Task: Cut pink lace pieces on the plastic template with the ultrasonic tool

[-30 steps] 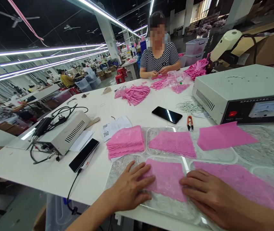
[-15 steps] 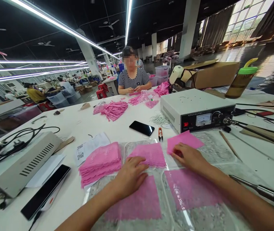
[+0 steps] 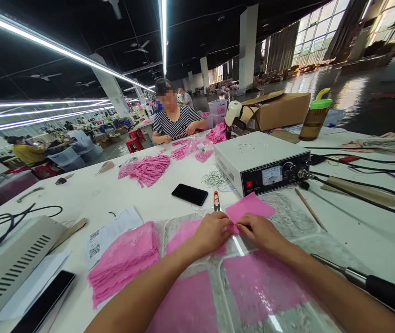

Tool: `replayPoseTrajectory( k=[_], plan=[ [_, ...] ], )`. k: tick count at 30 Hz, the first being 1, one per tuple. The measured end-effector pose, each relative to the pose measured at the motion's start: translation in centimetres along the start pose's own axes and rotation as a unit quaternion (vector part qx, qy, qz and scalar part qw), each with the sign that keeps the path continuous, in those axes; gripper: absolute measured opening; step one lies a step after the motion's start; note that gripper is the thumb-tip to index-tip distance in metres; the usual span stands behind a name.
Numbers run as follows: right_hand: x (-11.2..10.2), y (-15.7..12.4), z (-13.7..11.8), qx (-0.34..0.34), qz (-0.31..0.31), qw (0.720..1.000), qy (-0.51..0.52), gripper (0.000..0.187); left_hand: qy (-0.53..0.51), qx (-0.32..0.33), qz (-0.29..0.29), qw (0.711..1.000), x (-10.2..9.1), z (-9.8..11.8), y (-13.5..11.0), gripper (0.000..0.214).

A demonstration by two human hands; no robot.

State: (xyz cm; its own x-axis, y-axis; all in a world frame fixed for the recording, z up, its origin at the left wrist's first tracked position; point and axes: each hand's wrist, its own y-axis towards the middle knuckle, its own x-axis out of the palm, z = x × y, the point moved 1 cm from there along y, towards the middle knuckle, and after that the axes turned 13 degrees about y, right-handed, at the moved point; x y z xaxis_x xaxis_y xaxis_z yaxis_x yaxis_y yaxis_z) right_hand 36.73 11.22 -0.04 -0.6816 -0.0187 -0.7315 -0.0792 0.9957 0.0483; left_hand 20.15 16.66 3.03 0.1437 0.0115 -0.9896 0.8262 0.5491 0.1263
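Note:
My left hand (image 3: 213, 232) and my right hand (image 3: 260, 233) meet at the near corner of a plain pink fabric piece (image 3: 251, 206), fingers pinched together on its edge. Beneath them lies a clear plastic mould sheet (image 3: 287, 217) with pink lace squares (image 3: 263, 286) laid in its pockets. One lace square (image 3: 183, 231) sits partly under my left hand. A stack of pink lace pieces (image 3: 124, 259) rests to the left on the white table (image 3: 141, 199).
Behind the fabric stand small orange snips (image 3: 216, 200), a black phone (image 3: 190, 194) and a white control box (image 3: 261, 162). A metal-tipped hand tool (image 3: 367, 283) lies at right. Another white box (image 3: 13, 263) sits at left. A person in a striped top works across the table.
The camera has swung right and up. My hands left the near lace squares; the right went first to the plain pink piece, then the left joined it at the corner.

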Motion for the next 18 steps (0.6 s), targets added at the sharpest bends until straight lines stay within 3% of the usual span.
replayPoseTrajectory(
  k=[18],
  plan=[
    [-0.30, 0.02, -0.51, 0.038, 0.004, 0.999, 0.018, 0.020, -0.029, 0.014, 0.020, 0.999, 0.60, -0.36, 0.94, 0.010]
  ],
)
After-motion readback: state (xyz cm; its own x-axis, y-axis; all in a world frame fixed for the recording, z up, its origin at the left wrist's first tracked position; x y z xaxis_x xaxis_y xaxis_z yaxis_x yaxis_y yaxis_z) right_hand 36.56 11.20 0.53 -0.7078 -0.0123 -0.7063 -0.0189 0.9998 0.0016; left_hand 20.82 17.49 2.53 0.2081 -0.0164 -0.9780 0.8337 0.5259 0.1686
